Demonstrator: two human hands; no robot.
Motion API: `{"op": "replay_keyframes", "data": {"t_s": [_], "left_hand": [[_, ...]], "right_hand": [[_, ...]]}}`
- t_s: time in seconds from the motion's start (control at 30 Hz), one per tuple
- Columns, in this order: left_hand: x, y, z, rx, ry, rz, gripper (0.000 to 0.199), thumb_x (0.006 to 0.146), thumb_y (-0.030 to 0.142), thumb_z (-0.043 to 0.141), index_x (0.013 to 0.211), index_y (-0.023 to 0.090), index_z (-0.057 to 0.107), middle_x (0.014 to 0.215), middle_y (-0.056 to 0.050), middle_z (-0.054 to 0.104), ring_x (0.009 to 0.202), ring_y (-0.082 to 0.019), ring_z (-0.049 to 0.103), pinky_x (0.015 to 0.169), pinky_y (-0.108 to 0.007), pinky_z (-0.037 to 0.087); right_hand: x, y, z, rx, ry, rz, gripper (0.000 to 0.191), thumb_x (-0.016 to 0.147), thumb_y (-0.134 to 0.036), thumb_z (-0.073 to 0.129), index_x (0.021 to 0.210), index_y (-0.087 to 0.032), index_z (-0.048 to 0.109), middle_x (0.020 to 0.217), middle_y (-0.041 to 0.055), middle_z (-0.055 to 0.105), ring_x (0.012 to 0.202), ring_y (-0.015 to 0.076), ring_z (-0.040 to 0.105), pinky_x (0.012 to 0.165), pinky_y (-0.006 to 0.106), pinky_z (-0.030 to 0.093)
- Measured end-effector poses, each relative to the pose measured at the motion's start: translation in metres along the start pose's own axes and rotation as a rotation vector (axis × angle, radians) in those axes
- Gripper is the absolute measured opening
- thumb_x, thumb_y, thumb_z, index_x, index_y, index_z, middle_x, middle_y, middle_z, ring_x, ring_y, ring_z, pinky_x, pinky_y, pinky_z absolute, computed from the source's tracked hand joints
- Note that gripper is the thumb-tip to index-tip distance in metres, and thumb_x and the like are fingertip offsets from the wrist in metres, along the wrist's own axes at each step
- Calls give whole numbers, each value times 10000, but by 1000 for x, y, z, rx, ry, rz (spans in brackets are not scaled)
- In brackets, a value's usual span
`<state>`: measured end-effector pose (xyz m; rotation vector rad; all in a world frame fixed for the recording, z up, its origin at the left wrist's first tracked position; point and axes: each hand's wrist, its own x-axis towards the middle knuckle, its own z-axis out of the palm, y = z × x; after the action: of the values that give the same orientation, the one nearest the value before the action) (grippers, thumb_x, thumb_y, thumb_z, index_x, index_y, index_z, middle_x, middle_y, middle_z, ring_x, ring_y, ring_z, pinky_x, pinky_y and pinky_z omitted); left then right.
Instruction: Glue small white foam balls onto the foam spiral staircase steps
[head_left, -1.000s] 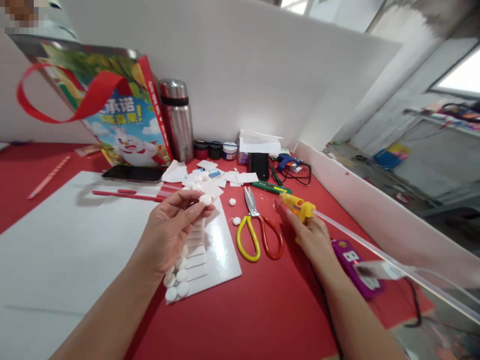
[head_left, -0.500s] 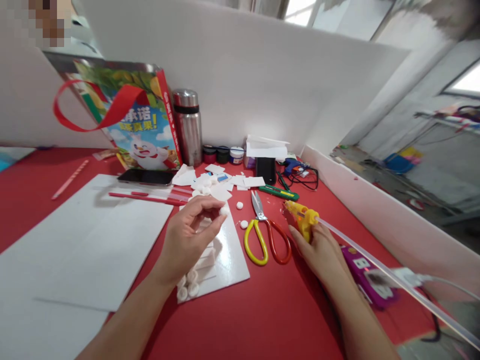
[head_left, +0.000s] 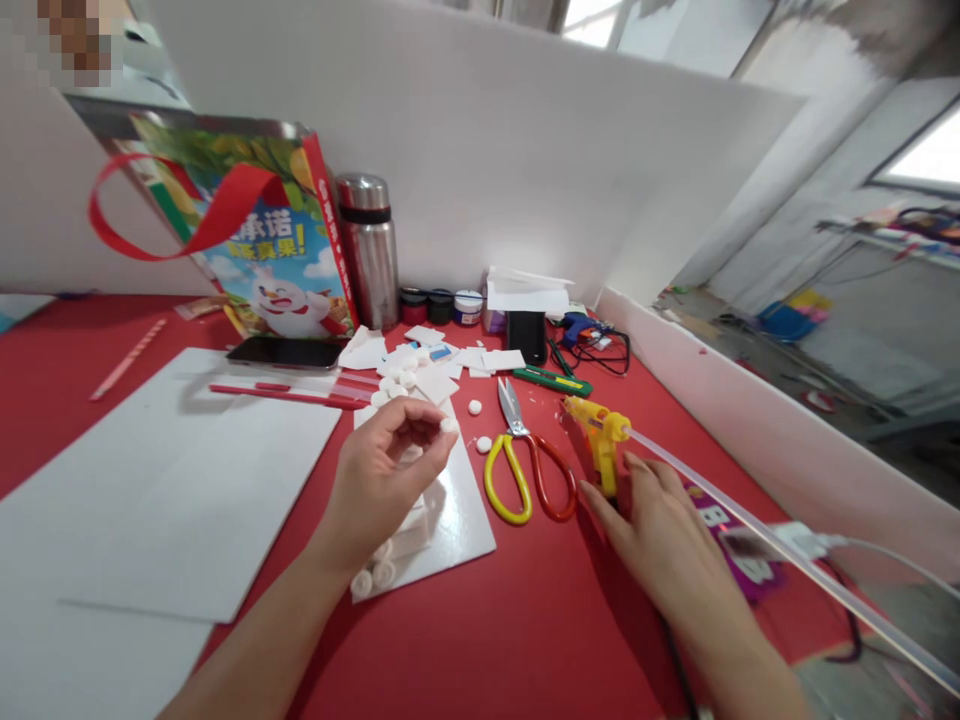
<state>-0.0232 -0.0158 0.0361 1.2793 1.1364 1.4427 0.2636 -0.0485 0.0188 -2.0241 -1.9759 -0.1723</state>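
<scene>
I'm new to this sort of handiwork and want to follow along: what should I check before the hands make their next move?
1. White disc pinched in the left hand: ok, between thumb and fingers.
2. Right hand closed around the yellow glue gun: not ok, it is open beside the handle.
3. Clear stick seated in the gun's back end: ok, it sticks out behind.
4. Scissors apart from both hands: ok, lying between them.
5. Glue gun hot: cannot tell.
6. Blade of the green cutter drawn in: cannot tell, too small.
</scene>
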Motion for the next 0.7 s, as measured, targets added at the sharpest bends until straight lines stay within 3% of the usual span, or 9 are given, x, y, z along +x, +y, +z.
{"op": "replay_keyframes", "data": {"t_s": [0.1, 0.2, 0.27, 0.33, 0.47, 0.6, 0.7], "left_hand": [[-1, 1, 3, -77, -6, -116, 198, 773, 289, 840, 891, 186, 719, 834, -22, 690, 761, -140, 626, 720, -235, 511], [-1, 1, 4, -162, -17, -213, 227, 756, 306, 860, 862, 175, 707, 752, -2, 677, 689, -114, 612, 676, -217, 501], [0, 1, 5, -214, -28, -260, 230, 753, 300, 862, 852, 174, 697, 742, 7, 677, 670, -102, 607, 668, -208, 494], [0, 0, 6, -249, -42, -285, 226, 753, 294, 859, 844, 172, 691, 737, 10, 677, 660, -97, 602, 662, -205, 487], [-1, -1, 8, -259, -64, -313, 237, 761, 322, 848, 813, 167, 677, 705, 8, 670, 666, -109, 599, 673, -218, 483], [-2, -2, 10, -275, -52, -333, 260, 749, 338, 856, 792, 162, 670, 686, 13, 653, 649, -109, 580, 662, -227, 463], [-2, -3, 10, -272, -29, -340, 269, 755, 353, 856, 788, 155, 677, 699, 9, 656, 662, -107, 571, 671, -227, 444]], "right_hand": [[-17, -18, -17, -7, 155, -116, 474, 985, -481, 499, 1227, -83, 583, 1127, 247, 652, 1080, 403, 639, 897, 546, 535], [-24, -48, -32, 157, 258, -270, 232, 987, -329, 568, 1160, -175, 580, 1080, 169, 659, 998, 318, 654, 880, 487, 547], [-21, -72, -37, 267, 242, -390, 244, 978, -244, 590, 1218, -204, 567, 1116, 142, 660, 1049, 274, 644, 922, 432, 555], [-13, -92, -37, 305, 243, -459, 260, 974, -196, 584, 1233, -211, 566, 1104, 117, 669, 1038, 242, 647, 893, 381, 570], [9, -118, -30, 311, 298, -595, 150, 961, -139, 575, 1103, -150, 622, 1002, 122, 693, 901, 239, 647, 802, 393, 569], [22, -127, -21, 262, 322, -609, 94, 973, -134, 549, 943, -154, 636, 939, 123, 692, 856, 239, 629, 766, 383, 547], [25, -128, -16, 269, 319, -591, 92, 969, -127, 561, 922, -155, 634, 916, 113, 683, 854, 234, 624, 767, 364, 529]]}}
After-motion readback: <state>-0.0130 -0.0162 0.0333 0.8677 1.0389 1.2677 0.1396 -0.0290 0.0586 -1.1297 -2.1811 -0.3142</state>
